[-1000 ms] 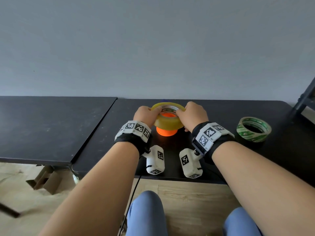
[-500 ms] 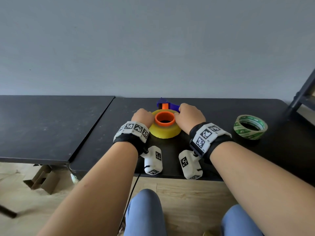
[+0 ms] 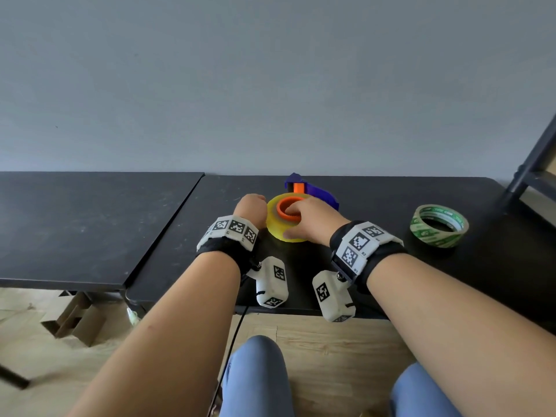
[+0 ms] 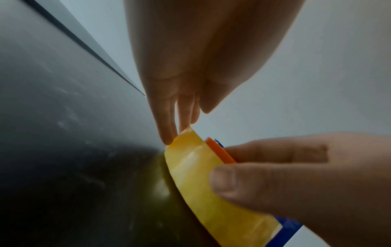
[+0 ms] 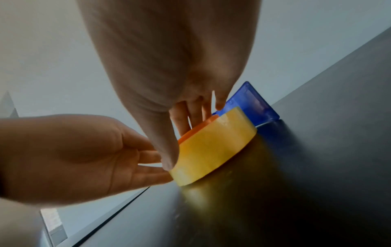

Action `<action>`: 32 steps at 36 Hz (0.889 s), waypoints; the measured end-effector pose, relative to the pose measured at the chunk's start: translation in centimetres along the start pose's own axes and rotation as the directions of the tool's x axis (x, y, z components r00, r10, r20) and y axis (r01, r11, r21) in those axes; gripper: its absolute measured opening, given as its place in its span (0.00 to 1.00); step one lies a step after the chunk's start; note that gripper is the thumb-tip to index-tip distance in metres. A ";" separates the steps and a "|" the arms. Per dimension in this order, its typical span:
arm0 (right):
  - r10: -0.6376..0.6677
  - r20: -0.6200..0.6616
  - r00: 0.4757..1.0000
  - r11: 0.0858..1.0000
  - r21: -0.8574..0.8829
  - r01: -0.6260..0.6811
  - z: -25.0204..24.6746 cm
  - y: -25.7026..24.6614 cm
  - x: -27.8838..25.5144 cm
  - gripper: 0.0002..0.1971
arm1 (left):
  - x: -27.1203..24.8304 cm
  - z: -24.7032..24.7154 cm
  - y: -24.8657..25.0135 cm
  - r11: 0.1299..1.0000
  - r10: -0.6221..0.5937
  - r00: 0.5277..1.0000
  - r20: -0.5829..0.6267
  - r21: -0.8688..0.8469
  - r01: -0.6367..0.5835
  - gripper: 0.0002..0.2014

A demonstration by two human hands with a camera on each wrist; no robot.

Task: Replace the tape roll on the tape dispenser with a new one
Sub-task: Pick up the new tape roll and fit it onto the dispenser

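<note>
A yellow tape roll (image 3: 281,228) lies flat on the black table (image 3: 382,203), seated around an orange hub (image 3: 285,206). The blue dispenser body (image 3: 320,192) sticks out behind it. My right hand (image 3: 301,219) pinches the roll: its thumb presses the outer wall (image 4: 201,175) while its fingers (image 5: 184,117) reach down inside the hub (image 5: 196,130). My left hand (image 3: 251,206) is at the roll's left side, and its straight fingertips (image 4: 169,138) touch the rim. In the right wrist view the dispenser body (image 5: 253,103) is behind the roll (image 5: 213,147).
A green-printed tape roll (image 3: 439,225) lies flat to the right, apart from both hands. A second black table (image 3: 90,221) adjoins on the left. A dark metal frame (image 3: 535,164) leans at the far right. The table's front edge runs just under my wrists.
The yellow roll went from raised above the orange hub to down around it. My right fingers then moved into the hub, and my left hand eased to the roll's side.
</note>
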State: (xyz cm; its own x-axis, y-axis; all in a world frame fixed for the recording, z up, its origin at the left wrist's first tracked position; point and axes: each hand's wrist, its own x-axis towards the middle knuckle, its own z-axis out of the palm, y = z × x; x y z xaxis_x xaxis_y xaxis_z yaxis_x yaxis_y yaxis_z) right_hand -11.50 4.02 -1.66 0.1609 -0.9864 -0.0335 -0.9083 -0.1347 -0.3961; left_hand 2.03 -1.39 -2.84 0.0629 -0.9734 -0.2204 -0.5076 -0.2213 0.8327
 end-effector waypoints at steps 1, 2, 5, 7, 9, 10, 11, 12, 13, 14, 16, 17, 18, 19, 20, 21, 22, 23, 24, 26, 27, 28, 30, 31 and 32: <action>0.005 0.024 1.000 1.000 -0.017 -0.005 0.2 -0.2 0.1 0.26 | 0.1 -0.2 0.0 0.998 0.017 1.000 0.000 0.064 -0.017 0.19; 0.012 0.035 0.999 0.999 -0.030 -0.011 0.4 -0.3 0.2 0.26 | 0.4 -0.4 -0.2 0.991 0.071 0.997 -0.019 0.114 -0.068 0.19; 0.025 0.008 1.000 0.999 -0.027 -0.024 0.4 -0.3 0.3 0.23 | -0.4 -0.7 -0.8 0.959 0.148 0.988 -0.049 0.252 -0.131 0.21; 0.038 -0.014 0.999 0.999 0.018 -0.038 0.4 -0.1 0.4 0.21 | -0.1 -0.9 -1.1 0.957 0.202 0.978 -0.057 0.225 -0.185 0.21; 0.054 -0.032 0.998 0.993 0.103 -0.051 0.2 0.2 0.5 0.21 | -0.1 -0.8 -0.9 0.978 0.174 0.981 -0.089 0.133 -0.162 0.18; 0.059 -0.042 0.997 0.988 0.147 -0.052 0.0 0.3 0.5 0.22 | 0.0 -0.7 -0.7 0.992 0.115 0.990 -0.076 -0.048 -0.119 0.17; 0.061 -0.052 0.997 0.981 0.185 -0.050 -0.3 0.4 0.5 0.23 | 0.1 -0.6 -0.5 0.984 0.066 0.998 -0.003 -0.167 -0.065 0.17; 0.067 -0.063 0.996 0.974 0.222 -0.051 -0.6 0.5 0.5 0.24 | 0.1 -0.2 -0.5 0.973 0.049 0.999 0.000 -0.227 -0.048 0.17; 0.072 -0.079 0.994 0.963 0.264 -0.049 -0.9 0.7 0.5 0.25 | 0.2 0.2 -0.4 0.963 0.058 0.998 0.024 -0.266 -0.050 0.16; 0.082 -0.095 0.992 0.949 0.312 -0.048 -1.3 1.0 0.5 0.26 | 0.2 0.6 -0.2 0.939 0.041 0.999 0.034 -0.342 -0.027 0.16; 0.095 -0.128 0.987 0.900 0.435 -0.031 -1.9 1.5 0.5 0.27 | -0.2 0.9 0.4 0.894 0.016 0.997 0.082 -0.447 0.023 0.18; 0.104 -0.140 0.985 0.865 0.502 -0.019 -2.2 1.8 0.4 0.27 | -0.3 1.1 0.8 0.870 0.021 0.994 0.103 -0.492 0.033 0.21; 0.118 -0.149 0.982 0.822 0.569 -0.013 -2.4 2.2 0.2 0.26 | -0.6 1.3 1.2 0.841 0.031 0.991 0.127 -0.539 0.043 0.22; 0.132 -0.156 0.979 0.777 0.630 -0.004 -2.6 2.6 0.0 0.26 | -0.7 1.6 1.6 0.808 0.067 0.988 0.140 -0.589 0.029 0.22; 0.141 -0.161 0.977 0.729 0.684 0.008 -2.7 3.1 -0.3 0.25 | -0.7 1.8 1.9 0.771 0.107 0.982 0.154 -0.636 0.016 0.20; 0.147 -0.162 0.976 0.683 0.730 0.019 -2.8 3.5 -0.5 0.25 | -0.7 2.1 2.2 0.738 0.141 0.977 0.162 -0.675 0.006 0.19; 0.147 -0.163 0.975 0.644 0.764 0.031 -2.9 4.0 -0.6 0.25 | -0.6 2.4 2.5 0.711 0.168 0.971 0.171 -0.703 0.001 0.18; 0.149 -0.165 0.975 0.619 0.784 0.038 -3.0 4.5 -0.6 0.24 | -0.6 2.7 2.8 0.689 0.195 0.964 0.181 -0.725 -0.004 0.17; 0.154 -0.169 0.973 0.608 0.793 0.041 -3.1 4.8 -0.7 0.23 | -0.4 3.0 3.1 0.683 0.214 0.958 0.188 -0.730 -0.010 0.16; 0.173 -0.187 0.967 0.621 0.783 0.040 -3.2 5.6 -0.7 0.22 | -0.2 3.6 3.9 0.680 0.246 0.950 0.194 -0.733 -0.026 0.12; 0.184 -0.194 0.964 0.631 0.775 0.036 -3.4 5.9 -0.7 0.22 | 0.0 3.9 4.2 0.687 0.256 0.947 0.193 -0.725 -0.038 0.11; 0.196 -0.194 0.961 0.633 0.774 0.027 -3.5 6.1 -0.5 0.22 | 0.2 4.3 4.5 0.698 0.271 0.943 0.193 -0.714 -0.055 0.10; 0.217 -0.178 0.960 0.606 0.795 0.010 -3.8 6.5 -0.3 0.18 | 0.4 5.0 5.0 0.716 0.300 0.935 0.190 -0.693 -0.088 0.10; 0.228 -0.170 0.959 0.589 0.808 0.003 -3.9 6.7 -0.1 0.17 | 0.6 5.4 5.1 0.719 0.312 0.931 0.187 -0.688 -0.103 0.10; 0.241 -0.165 0.956 0.567 0.824 -0.001 -3.9 7.0 0.2 0.17 | 0.9 5.7 5.1 0.720 0.320 0.930 0.181 -0.685 -0.114 0.09</action>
State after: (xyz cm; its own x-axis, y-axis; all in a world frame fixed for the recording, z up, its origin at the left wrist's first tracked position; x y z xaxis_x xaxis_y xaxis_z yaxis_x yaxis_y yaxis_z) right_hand -19.37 2.55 -0.82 -0.1286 -0.9914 0.0241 -0.1969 0.0017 -0.9804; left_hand -5.45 -3.06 -1.69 -0.2597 -0.9652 -0.0307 0.2158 -0.0889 0.9724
